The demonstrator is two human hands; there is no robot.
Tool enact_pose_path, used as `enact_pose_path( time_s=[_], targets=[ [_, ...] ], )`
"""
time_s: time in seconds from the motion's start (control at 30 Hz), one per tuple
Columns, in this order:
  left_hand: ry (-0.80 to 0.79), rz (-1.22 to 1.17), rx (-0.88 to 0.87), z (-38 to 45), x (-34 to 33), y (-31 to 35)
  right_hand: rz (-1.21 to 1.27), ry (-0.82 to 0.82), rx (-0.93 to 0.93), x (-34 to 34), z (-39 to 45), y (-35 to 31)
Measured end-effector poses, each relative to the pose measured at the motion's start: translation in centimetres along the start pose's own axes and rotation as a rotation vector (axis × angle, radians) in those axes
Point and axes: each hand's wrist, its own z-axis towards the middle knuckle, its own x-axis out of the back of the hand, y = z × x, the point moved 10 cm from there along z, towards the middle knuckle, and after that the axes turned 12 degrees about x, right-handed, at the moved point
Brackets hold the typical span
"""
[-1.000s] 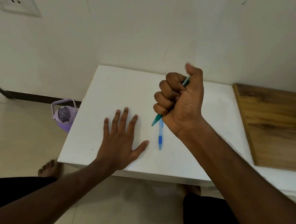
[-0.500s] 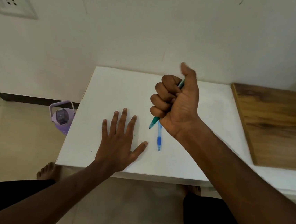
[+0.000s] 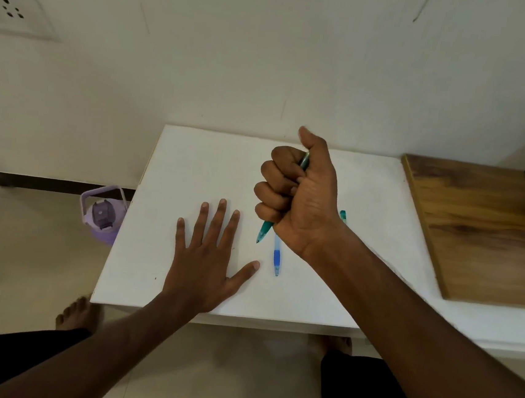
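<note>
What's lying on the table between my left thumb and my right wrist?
A blue pen lies on the white table between the left hand's thumb and the right hand's wrist, seen in the head view.

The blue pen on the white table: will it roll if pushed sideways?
Probably yes: the blue pen looks slim and round on a smooth flat table. Its darker grip band may slow it. It seems light and stiff.
</note>
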Motion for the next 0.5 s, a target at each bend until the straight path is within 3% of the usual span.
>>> enact_pose_path(
  time_s=[0.5],
  targets=[
    [-0.036, 0.001, 0.012, 0.11, -0.08, -0.04, 0.020, -0.019, 0.041, -0.25, 0.11, -0.43]
  ],
)
